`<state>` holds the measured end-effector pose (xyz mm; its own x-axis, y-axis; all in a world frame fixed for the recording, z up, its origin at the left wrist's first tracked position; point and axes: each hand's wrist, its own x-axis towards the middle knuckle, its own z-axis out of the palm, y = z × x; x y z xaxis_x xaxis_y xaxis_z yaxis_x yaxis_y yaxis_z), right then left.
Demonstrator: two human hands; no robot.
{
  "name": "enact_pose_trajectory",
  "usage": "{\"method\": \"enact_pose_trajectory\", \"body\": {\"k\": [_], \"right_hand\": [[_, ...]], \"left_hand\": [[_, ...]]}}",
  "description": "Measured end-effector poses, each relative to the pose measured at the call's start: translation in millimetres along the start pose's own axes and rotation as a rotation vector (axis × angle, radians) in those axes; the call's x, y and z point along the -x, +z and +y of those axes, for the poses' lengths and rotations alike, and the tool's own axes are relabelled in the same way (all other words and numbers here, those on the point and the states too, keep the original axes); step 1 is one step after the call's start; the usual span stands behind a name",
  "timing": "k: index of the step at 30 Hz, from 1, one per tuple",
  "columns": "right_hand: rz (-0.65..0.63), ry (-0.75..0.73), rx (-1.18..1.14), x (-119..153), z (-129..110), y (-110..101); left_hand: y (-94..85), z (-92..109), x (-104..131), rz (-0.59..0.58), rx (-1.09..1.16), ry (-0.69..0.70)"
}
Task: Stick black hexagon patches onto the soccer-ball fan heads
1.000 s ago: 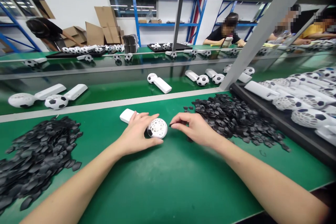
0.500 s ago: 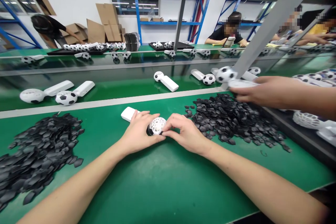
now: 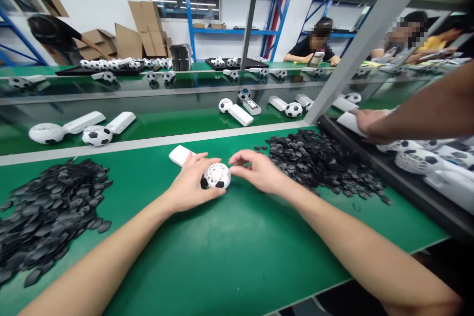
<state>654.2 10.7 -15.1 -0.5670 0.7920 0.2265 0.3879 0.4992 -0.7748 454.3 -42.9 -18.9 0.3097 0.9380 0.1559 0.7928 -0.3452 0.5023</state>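
A white soccer-ball handheld fan (image 3: 219, 174) with a latticed grille and black patches lies on the green table. My left hand (image 3: 190, 181) is wrapped round its ball head, thumb in front and fingers behind. The fan's white handle (image 3: 180, 155) sticks out beyond that hand to the upper left. My right hand (image 3: 257, 172) hovers just right of the ball, thumb and fingertips slightly apart, with nothing visible between them. A heap of black patch pieces (image 3: 307, 158) is to the right of it, and another heap of black pieces (image 3: 55, 212) lies at the left.
More ball fans (image 3: 97, 135) lie along the belt (image 3: 166, 123) behind a pale strip. At right, a co-worker's hand (image 3: 372, 123) holds a white handle over a black tray (image 3: 388, 180) of fans. A slanted metal post (image 3: 370, 39) stands there. Other people work farther back.
My right hand has come off the ball, and a black patch now shows on its front. The co-worker's hand has brought a fan down to the tray. Another fan appears on the belt.
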Motion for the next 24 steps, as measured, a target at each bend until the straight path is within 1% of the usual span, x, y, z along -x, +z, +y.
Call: {"method": "enact_pose_trajectory", "body": {"k": [2,3,4,6,8,10,12,15,17,19,21,23,24], "right_hand": [[0.053,0.037,0.254,-1,3,-20],[0.048,0.068,0.357,-1,5,-28],[0.021,0.098,0.430,0,6,-34],[-0.064,0.146,0.507,2,8,-39],[-0.136,0.174,0.559,4,7,-35],[-0.182,0.172,0.633,5,4,-28],[-0.213,0.130,0.745,6,-1,-20],[-0.269,0.033,0.961,11,-12,-8],[-0.316,-0.023,1.090,15,-18,-1],[-0.352,-0.066,1.150,17,-21,3],[-0.336,-0.078,1.143,17,-18,2],[-0.257,-0.073,1.058,15,-12,-3],[-0.199,-0.071,0.969,14,-9,-6]], "left_hand": [[-0.3,0,2,0.000,-0.030,0.002],[-0.7,1,2,-0.015,-0.040,-0.001],[-1.1,2,3,-0.042,-0.041,-0.011],[-0.7,8,5,-0.103,-0.012,-0.058],[2.0,13,6,-0.113,0.043,-0.125],[5.6,18,6,-0.075,0.089,-0.163],[7.4,19,6,-0.062,0.112,-0.143],[4.2,17,6,-0.126,0.138,-0.070],[0.3,17,5,-0.157,0.149,-0.059],[-2.7,17,5,-0.158,0.148,-0.067],[-4.6,17,4,-0.162,0.147,-0.061],[-5.8,16,4,-0.186,0.150,-0.041],[-6.4,15,3,-0.201,0.151,-0.027]]}}
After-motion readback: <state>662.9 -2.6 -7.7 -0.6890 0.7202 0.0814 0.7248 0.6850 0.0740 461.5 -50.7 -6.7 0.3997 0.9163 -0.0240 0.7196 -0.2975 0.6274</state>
